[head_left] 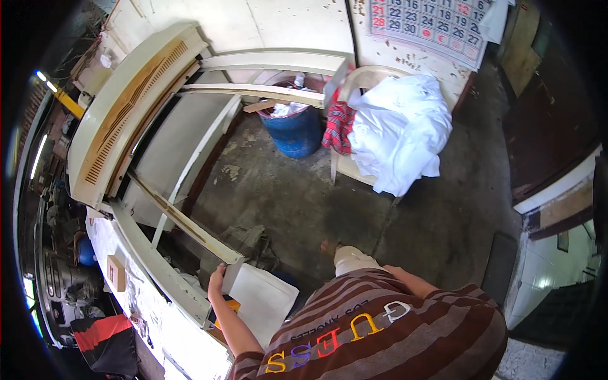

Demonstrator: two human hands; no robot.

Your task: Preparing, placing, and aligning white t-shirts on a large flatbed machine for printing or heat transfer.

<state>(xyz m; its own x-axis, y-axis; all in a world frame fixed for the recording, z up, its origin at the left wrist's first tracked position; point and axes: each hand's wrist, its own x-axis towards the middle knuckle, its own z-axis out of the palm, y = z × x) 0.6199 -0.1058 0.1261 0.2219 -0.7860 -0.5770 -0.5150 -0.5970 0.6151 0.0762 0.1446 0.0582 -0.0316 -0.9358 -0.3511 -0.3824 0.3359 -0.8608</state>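
My left hand [218,277] is closed round the near end [233,266] of a white frame rail, part of a large cream machine [136,107] with a slotted wooden strip along its top and a grey panel inside. Just right of that hand sits a flat white piece [263,291], with a small yellow object partly behind my arm. My right hand [391,272] hangs beside my pale shorts [354,258], mostly hidden by my striped shirt, so its fingers cannot be made out.
A blue barrel [291,136] with cloth inside stands beyond the frame. A chair [345,170] holds white and red plaid cloth. A wall calendar [421,28] hangs behind it. A dark door [551,126] and tiled doorway [551,278] are at right, a white-topped surface [145,307] at left.
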